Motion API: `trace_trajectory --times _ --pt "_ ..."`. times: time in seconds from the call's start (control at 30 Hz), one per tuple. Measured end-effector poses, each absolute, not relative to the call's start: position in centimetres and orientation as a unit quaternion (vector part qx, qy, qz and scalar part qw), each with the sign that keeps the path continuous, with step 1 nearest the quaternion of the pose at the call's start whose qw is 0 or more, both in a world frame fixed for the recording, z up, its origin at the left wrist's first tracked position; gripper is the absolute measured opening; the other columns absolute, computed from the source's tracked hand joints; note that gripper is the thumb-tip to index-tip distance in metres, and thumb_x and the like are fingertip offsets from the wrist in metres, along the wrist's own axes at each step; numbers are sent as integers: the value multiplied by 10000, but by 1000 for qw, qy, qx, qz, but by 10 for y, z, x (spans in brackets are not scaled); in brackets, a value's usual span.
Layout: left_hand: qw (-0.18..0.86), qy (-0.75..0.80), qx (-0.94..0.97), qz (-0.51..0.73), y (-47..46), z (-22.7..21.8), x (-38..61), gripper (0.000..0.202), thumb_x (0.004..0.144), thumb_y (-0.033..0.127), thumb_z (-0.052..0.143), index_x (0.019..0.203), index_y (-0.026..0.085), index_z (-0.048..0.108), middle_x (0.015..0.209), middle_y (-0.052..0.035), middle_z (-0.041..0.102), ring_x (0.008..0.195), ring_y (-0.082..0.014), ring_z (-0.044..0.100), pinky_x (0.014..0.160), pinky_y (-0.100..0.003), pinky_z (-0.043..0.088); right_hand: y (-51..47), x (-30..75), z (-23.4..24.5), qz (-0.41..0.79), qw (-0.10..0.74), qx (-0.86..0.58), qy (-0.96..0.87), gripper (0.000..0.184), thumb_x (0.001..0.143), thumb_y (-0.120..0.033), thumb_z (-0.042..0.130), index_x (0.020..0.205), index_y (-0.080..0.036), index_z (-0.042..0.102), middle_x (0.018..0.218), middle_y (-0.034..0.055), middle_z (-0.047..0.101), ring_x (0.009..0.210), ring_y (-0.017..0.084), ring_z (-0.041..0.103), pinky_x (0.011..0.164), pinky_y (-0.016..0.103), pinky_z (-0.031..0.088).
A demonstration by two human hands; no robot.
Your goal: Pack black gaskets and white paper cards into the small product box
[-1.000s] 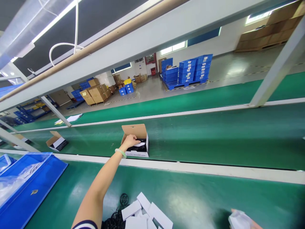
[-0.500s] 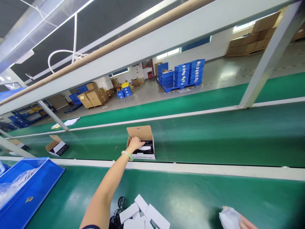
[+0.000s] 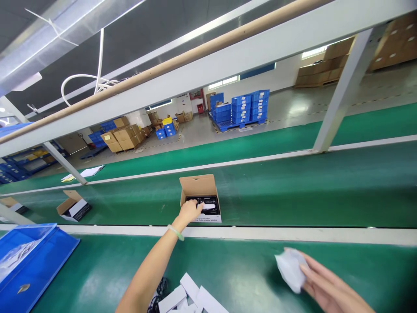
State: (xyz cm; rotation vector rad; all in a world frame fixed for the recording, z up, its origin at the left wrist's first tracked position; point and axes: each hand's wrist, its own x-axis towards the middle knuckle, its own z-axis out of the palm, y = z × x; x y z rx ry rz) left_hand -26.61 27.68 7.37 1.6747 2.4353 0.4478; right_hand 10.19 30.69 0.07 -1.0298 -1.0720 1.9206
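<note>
a: where is the left hand (image 3: 190, 212)?

b: it is stretched far out to the open box (image 3: 202, 200) on the green belt (image 3: 293, 191). the fingers are loosely curled at the near left corner of the box. they touch its edge, but i cannot tell if they pinch anything.

a: what is in the box?

b: dark stuff sits inside, with a small white slip (image 3: 208, 206) on top. the brown lid stands up at the back, so the box is not shut yet.

a: and the right hand (image 3: 329, 284)?

b: it is low on the right, over the tabletop (image 3: 260, 278). its fingers are partly folded around a white crumpled packet (image 3: 289, 269). it holds it by one side.

a: so how far along is the work?

b: i think the box is partly filled. the dark things are in, and the white slip lies on them. the packet is not in the box, and it is well apart from it. the lid is open too.

a: what else is near?

b: white cards (image 3: 189, 298) lie in a pile by the left arm, next to black cords (image 3: 159, 291). a blue bin (image 3: 39, 265) sits at the left. another open box (image 3: 73, 206) sits farther left on the belt.
</note>
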Motion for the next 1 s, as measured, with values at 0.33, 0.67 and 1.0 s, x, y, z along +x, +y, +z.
trace_trajectory --times 0.33,0.67,1.0 --pt "62 739 647 179 239 67 -229 513 888 337 522 1311 47 487 1331 -222 509 1239 -322 464 1068 -430 363 401 -121 102 359 276 -206 -867 209 885 -169 490 1094 -164 487 1041 80 630 907 215 608 806 303 481" --pt "98 771 582 238 93 95 -263 296 884 332 527 1124 209 650 1189 -125 631 1155 -288 531 1023 -463 413 391 -158 63 169 108 -244 -949 154 895 -22 550 995 -111 625 1007 138 608 930 279 574 783 327 421" --pt "223 824 493 170 22 55 -266 442 721 219 628 1162 196 626 1143 -121 616 1088 -287 560 986 -418 422 398 -117 78 63 -13 -281 -958 282 993 -150 423 1023 -57 689 1086 232 592 963 369 581 806 430 451"
